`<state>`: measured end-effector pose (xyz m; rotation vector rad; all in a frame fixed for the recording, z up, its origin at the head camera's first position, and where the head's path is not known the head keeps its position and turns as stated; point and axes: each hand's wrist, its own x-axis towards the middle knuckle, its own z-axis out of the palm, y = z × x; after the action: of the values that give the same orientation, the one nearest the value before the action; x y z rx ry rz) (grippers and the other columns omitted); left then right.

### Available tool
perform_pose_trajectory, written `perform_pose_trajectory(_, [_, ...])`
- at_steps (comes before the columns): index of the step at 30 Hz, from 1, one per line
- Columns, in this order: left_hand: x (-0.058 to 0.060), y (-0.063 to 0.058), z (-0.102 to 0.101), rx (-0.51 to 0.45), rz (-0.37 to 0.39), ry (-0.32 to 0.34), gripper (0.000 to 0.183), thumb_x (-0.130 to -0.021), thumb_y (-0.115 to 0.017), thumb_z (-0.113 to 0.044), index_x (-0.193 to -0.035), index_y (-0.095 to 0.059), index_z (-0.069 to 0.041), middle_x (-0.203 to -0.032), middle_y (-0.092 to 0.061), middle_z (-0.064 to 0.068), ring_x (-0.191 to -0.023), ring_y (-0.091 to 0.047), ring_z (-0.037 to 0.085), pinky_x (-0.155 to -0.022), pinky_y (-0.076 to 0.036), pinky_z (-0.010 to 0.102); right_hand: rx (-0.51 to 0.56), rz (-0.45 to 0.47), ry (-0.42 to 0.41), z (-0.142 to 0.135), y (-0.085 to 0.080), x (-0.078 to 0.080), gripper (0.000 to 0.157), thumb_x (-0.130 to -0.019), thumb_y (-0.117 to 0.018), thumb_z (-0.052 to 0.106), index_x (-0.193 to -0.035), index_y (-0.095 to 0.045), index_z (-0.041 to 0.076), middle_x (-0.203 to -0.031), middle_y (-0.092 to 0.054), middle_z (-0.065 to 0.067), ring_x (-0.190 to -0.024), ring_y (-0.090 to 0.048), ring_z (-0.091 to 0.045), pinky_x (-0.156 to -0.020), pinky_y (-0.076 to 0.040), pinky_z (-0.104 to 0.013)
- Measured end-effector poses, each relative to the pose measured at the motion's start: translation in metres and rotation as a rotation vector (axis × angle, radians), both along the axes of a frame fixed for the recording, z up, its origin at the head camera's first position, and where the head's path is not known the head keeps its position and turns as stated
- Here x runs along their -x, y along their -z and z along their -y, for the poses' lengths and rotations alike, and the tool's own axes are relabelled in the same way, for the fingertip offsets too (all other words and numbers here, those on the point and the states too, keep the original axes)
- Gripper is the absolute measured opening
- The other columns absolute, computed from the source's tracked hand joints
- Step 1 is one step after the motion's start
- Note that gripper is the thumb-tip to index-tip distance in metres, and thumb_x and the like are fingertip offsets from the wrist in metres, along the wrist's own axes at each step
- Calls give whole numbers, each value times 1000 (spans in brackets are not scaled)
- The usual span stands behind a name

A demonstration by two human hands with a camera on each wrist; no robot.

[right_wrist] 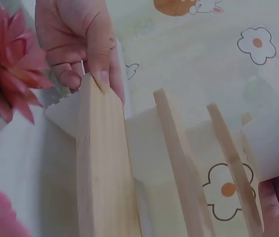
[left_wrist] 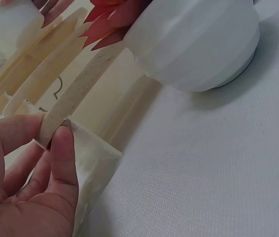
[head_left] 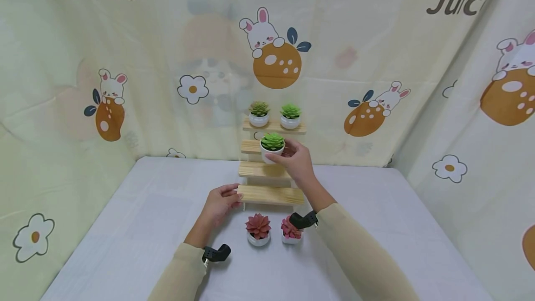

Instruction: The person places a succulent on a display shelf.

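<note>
White tabletop (head_left: 154, 212); pot (head_left: 265, 150) with green succulent (head_left: 272, 141) in right grip (head_left: 297, 160)

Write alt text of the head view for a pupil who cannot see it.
A person's right hand holds a green potted plant at a stepped wooden stand, while the left hand grips the left end of its lowest step. Two more green plants stand on the top step; two reddish ones sit on the white table in front.
</note>
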<state>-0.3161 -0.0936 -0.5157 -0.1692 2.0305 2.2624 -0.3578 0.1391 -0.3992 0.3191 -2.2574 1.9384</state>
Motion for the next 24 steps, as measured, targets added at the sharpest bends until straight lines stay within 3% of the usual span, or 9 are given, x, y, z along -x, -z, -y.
perform_pose_trajectory(9, [1,2,1,-3,1,4,42,-93,-69,4,-134,-63,3,-105,-70,14,-83,-69,15,-73,-64,27,-40,-10,29,17,-6,10,67,-78,-91,32,-138,-64,15,-129,-70,-7,-116,-66,-22,-98,-59,-33])
perform_pose_trajectory(24, [1,0,2,14,-19,16,42,-92,-69,4,-134,-62,5,-105,-71,15,-83,-69,14,-75,-64,28,-31,0,43,34,-13,35,62,-80,-90,26,-134,-65,11,-124,-71,-11,-112,-70,-26,-81,-61,-26])
